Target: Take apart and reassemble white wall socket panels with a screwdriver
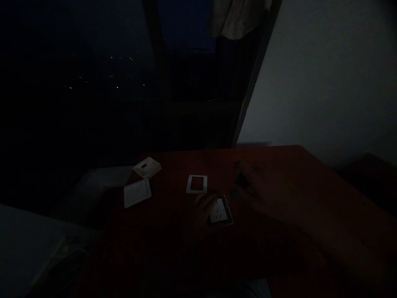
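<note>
The room is very dark. My left hand [200, 211] rests on a reddish-brown table [297, 165], its fingers closed on the left edge of a white wall socket [221, 212] that lies tilted on the table. Just right of the socket, my right hand [263, 190] is a dim, smeared shape. Its fingertips are near a small dark thing [242, 180] that I cannot make out. An empty white socket frame [196, 184] lies flat just beyond my left hand.
Two more white plates lie at the table's left: a switch plate [137, 193] and a smaller one [147, 167] behind it. A pale surface [25, 240] is at lower left. A dark window is ahead, cloth [235, 16] hangs above, and a white wall [325, 82] is on the right.
</note>
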{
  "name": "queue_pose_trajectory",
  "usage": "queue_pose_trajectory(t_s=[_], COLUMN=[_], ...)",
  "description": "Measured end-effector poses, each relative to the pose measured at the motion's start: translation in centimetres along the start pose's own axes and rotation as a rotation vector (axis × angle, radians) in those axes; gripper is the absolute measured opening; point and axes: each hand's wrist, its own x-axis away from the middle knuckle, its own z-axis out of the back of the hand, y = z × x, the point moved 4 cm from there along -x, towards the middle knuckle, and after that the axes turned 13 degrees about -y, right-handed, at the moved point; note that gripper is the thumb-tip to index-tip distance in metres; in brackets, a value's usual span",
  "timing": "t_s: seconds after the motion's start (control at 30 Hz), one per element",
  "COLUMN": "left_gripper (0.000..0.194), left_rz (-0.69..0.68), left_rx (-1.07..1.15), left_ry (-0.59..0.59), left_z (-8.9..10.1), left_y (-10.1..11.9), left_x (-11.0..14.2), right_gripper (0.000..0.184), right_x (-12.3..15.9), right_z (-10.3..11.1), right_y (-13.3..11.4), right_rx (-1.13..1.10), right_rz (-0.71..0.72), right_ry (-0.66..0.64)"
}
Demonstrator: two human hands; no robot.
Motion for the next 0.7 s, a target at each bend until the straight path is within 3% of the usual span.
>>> queue_pose_trajectory(t_s=[0.07, 0.13, 0.23, 0.3, 0.37, 0.43, 0.5, 0.57, 0.7], left_gripper=[0.074, 0.074, 0.074, 0.074, 0.074, 0.074, 0.074, 0.074, 0.073], left_rz=[0.006, 0.01, 0.015, 0.021, 0.026, 0.026, 0.02, 0.018, 0.037], left_rx=[-0.023, -0.035, -0.032, -0.03, -0.03, -0.027, -0.023, -0.018, -0.02], left_ry=[0.002, 0.009, 0.003, -0.003, -0.004, -0.007, -0.015, -0.017, -0.004], left_z=[0.0, 0.1, 0.2, 0.3, 0.5, 0.7, 0.8, 0.7, 0.7], left_y=[0.0, 0.0, 0.1, 0.2, 0.3, 0.4, 0.4, 0.4, 0.2], left_x=[0.1, 0.1, 0.2, 0.2, 0.2, 0.2, 0.2, 0.2, 0.2], right_gripper=[0.032, 0.035, 0.025, 0.039, 0.052, 0.047, 0.031, 0.03, 0.02], right_x=[-0.4, -0.6, -0.3, 0.2, 0.6, 0.5, 0.1, -0.2, -0.1], right_z=[-0.1, -0.2, -0.3, -0.3, -0.3, -0.2, -0.1, 0.0, 0.1], right_y=[0.5, 0.9, 0.9, 0.7, 0.3, 0.2, 0.4, 0.5, 0.6], right_rx=[0.115, 0.138, -0.015, -0.152, -0.215, -0.146, -0.001, 0.094, 0.033], right_rz=[-0.188, -0.217, -0.005, 0.171, 0.251, 0.164, -0.015, -0.142, -0.078], right_ry=[0.005, 0.006, 0.01, -0.007, -0.037, -0.036, -0.018, -0.016, -0.01])
